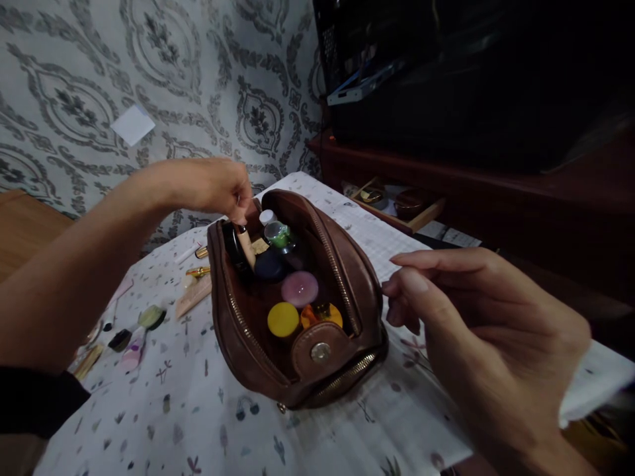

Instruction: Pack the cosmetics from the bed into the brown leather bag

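Inside the brown zip bag point(347, 248), far-left edge: beige cosmetic tube point(247, 248) | my left hand point(221, 185) pinches its dark cap | my right hand point(489, 330) beside bag, fingers parted, unladen | I'd brace the bag, keep tube off zip teeth point(253, 337)

We see the left hand point(211, 187) pinching the top of a tube point(247, 247) at the far left inside an unzipped bag point(361, 268) on printed cloth point(193, 413); right hand point(489, 320) bare, just beside the bag's right side. Inside we also have a yellow lid point(282, 320) and pink lid point(299, 289); left of it, cosmetics point(133, 349); beyond, right, an open drawer point(427, 217)
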`<state>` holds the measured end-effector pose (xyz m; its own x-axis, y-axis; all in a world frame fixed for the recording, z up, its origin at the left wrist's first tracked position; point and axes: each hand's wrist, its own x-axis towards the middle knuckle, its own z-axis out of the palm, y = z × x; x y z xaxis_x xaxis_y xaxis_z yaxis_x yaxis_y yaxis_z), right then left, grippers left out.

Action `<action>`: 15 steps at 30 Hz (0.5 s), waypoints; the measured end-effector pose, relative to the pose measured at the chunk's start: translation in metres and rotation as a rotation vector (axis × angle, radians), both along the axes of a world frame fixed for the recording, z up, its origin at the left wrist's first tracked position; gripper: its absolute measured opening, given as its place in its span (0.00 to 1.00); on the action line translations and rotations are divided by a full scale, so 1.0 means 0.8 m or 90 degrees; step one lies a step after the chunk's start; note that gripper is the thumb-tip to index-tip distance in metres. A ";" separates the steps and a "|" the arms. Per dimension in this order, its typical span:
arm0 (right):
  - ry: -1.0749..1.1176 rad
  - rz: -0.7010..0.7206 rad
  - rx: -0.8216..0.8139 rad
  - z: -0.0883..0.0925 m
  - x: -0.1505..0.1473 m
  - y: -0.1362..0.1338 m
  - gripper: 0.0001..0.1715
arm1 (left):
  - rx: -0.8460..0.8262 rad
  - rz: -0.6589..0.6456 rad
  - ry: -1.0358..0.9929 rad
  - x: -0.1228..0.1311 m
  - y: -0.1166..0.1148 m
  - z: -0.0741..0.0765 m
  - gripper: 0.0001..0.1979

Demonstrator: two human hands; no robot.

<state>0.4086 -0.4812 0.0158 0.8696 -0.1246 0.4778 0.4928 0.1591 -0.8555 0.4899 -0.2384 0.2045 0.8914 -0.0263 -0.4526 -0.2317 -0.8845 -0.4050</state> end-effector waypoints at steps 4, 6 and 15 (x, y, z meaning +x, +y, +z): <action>0.002 -0.014 0.003 0.001 -0.001 -0.001 0.06 | -0.057 0.003 0.042 0.007 0.010 -0.017 0.07; -0.002 -0.008 -0.003 0.002 -0.002 -0.002 0.06 | -0.084 0.013 0.049 0.008 0.015 -0.027 0.06; 0.009 0.004 0.007 0.004 -0.001 0.000 0.06 | -0.115 -0.036 0.051 -0.007 0.026 -0.031 0.12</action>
<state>0.4082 -0.4815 0.0192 0.8768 -0.1243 0.4646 0.4801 0.1719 -0.8602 0.4841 -0.2177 0.1799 0.8473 -0.1623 -0.5057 -0.3084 -0.9255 -0.2197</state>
